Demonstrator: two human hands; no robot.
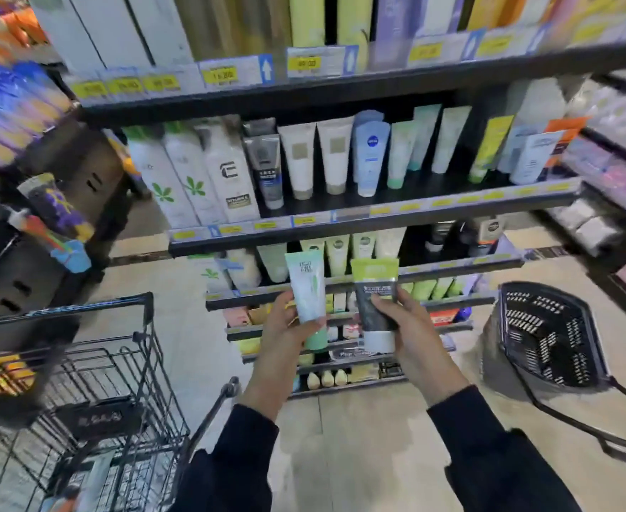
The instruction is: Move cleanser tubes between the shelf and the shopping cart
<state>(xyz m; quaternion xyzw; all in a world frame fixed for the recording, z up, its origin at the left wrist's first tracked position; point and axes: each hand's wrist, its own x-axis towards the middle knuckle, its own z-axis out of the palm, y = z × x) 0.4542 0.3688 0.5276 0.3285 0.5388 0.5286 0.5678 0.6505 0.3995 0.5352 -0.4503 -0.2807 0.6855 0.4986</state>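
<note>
Head view, frame centre: two tubes up before the shelf (374, 216). Left hand (285, 327) grips mint tube (308, 297); right hand (404, 319) grips grey-green tube (376, 301). One cart (93, 382) lower left. One NIVEA tube (370, 157) shelved.

Pale mint cleanser tube (308, 301) with green cap down, upright, just beside grey tube (376, 308) with lime top, white cap down; black wire shopping cart (93, 382) lower left; shelf (370, 216) behind
</note>
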